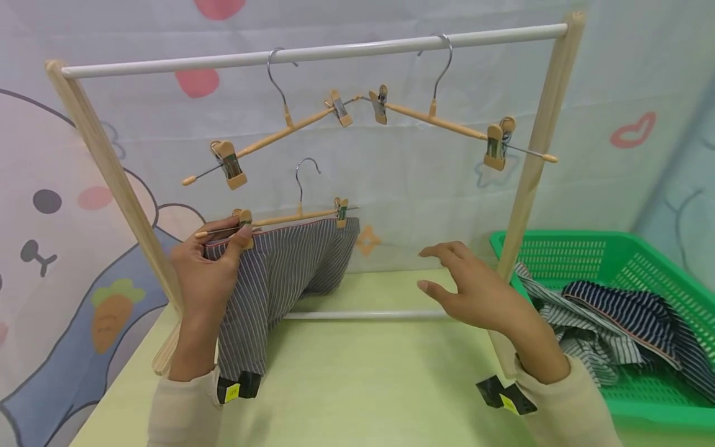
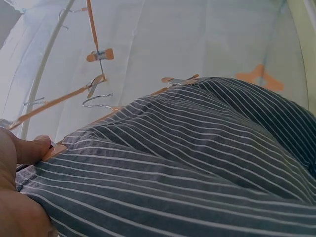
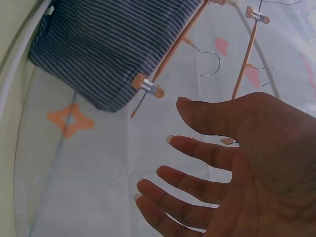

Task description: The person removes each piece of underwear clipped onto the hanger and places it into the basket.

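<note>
My left hand (image 1: pixel 205 276) grips the left clip (image 1: pixel 244 225) of a tan clip hanger (image 1: pixel 313 216), thumb in front and fingers behind. From this hanger hangs a dark garment with thin white stripes (image 1: pixel 279 267), its upper edge piped in red. At the hanger's other end a second clip (image 3: pixel 146 85) bites the garment's corner. The hanger's metal hook (image 1: pixel 301 177) points up, off the rail. To the right of the garment my right hand (image 1: pixel 483 295) hovers with fingers spread and holds nothing; the right wrist view shows a gap between its thumb (image 3: pixel 212 116) and the garment.
A wooden rack has a white top rail (image 1: pixel 363 49) bearing two bare clip hangers (image 1: pixel 290 127). Its lower white bar (image 1: pixel 368 315) runs just above the pale green table (image 1: pixel 357 385). A green basket (image 1: pixel 614 248) with striped clothes (image 1: pixel 620 310) stands at the right.
</note>
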`<state>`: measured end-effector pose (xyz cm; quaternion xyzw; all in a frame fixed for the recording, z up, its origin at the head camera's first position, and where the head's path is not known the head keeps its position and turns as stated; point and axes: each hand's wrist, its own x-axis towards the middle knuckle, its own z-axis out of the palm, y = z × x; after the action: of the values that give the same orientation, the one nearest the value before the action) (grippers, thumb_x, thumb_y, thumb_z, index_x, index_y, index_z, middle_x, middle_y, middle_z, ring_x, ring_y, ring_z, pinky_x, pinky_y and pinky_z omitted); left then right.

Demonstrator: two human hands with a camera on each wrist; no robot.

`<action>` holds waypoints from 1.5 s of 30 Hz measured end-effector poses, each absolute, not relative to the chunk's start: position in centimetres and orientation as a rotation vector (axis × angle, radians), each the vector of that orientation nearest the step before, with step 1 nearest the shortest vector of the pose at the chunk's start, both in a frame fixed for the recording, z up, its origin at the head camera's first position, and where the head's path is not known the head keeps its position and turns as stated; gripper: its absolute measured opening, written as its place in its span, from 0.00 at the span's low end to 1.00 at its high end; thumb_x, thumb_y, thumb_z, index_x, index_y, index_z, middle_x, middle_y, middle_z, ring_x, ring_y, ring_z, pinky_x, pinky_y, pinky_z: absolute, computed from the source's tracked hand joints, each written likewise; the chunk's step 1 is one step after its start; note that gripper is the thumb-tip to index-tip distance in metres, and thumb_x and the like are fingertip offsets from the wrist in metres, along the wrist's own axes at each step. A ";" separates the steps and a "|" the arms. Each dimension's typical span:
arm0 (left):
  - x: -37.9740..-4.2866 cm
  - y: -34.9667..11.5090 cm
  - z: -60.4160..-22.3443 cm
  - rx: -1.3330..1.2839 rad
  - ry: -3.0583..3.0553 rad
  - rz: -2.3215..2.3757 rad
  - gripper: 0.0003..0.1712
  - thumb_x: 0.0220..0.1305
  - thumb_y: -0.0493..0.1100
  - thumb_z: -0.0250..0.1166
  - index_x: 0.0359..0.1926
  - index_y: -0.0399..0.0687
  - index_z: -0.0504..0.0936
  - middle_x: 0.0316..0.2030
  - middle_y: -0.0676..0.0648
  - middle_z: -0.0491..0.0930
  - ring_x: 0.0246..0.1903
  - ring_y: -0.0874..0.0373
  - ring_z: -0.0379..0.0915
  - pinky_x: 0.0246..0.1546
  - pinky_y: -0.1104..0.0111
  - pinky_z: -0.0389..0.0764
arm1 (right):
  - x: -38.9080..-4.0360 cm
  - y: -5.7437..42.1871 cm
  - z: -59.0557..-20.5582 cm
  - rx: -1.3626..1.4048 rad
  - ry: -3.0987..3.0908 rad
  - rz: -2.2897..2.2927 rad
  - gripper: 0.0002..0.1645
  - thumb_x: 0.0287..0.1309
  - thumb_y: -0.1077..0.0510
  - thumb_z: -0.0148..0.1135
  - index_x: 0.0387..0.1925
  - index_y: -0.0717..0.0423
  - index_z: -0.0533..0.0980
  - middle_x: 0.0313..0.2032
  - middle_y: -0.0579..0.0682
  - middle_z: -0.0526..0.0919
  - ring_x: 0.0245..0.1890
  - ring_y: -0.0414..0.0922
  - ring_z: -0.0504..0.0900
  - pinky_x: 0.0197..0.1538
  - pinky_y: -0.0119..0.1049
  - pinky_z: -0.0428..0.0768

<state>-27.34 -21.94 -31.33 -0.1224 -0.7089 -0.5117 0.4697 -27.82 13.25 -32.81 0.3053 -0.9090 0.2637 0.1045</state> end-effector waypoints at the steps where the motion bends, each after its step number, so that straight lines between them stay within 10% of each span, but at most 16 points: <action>1: -27.3 -21.7 -31.4 -0.320 -1.741 -1.281 0.13 0.56 0.38 0.68 0.44 0.38 0.84 0.39 0.42 0.85 0.37 0.59 0.79 0.32 0.78 0.80 | -27.8 13.2 -32.8 0.892 -2.683 0.782 0.28 0.64 0.52 0.56 0.61 0.58 0.64 0.58 0.61 0.65 0.54 0.56 0.69 0.51 0.58 0.74; 29: -26.6 -18.7 -31.5 -0.717 -1.751 -1.640 0.13 0.56 0.31 0.66 0.43 0.33 0.81 0.38 0.57 0.85 0.48 0.49 0.75 0.45 0.68 0.79 | -28.7 12.9 -32.8 0.796 -2.469 0.949 0.35 0.68 0.49 0.50 0.68 0.61 0.52 0.65 0.69 0.51 0.63 0.64 0.52 0.59 0.67 0.57; 36: -26.3 -18.3 -31.3 -0.832 -1.710 -1.712 0.12 0.57 0.29 0.64 0.43 0.34 0.82 0.38 0.54 0.86 0.50 0.46 0.73 0.45 0.68 0.80 | -29.0 13.0 -32.5 0.857 -2.341 0.936 0.30 0.73 0.48 0.39 0.62 0.68 0.61 0.61 0.70 0.63 0.63 0.64 0.52 0.62 0.66 0.46; 45: -26.1 -18.0 -31.2 -0.884 -1.693 -1.776 0.11 0.57 0.28 0.63 0.43 0.35 0.82 0.39 0.50 0.86 0.52 0.42 0.71 0.45 0.66 0.80 | -28.9 13.3 -32.3 0.842 -2.398 1.140 0.29 0.74 0.48 0.33 0.61 0.69 0.60 0.57 0.71 0.65 0.62 0.64 0.55 0.58 0.68 0.58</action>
<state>-26.14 -17.97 -31.24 -0.3269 -0.6263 -0.6569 0.2634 -28.90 13.28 -32.27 0.2975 -0.8473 0.4027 0.1770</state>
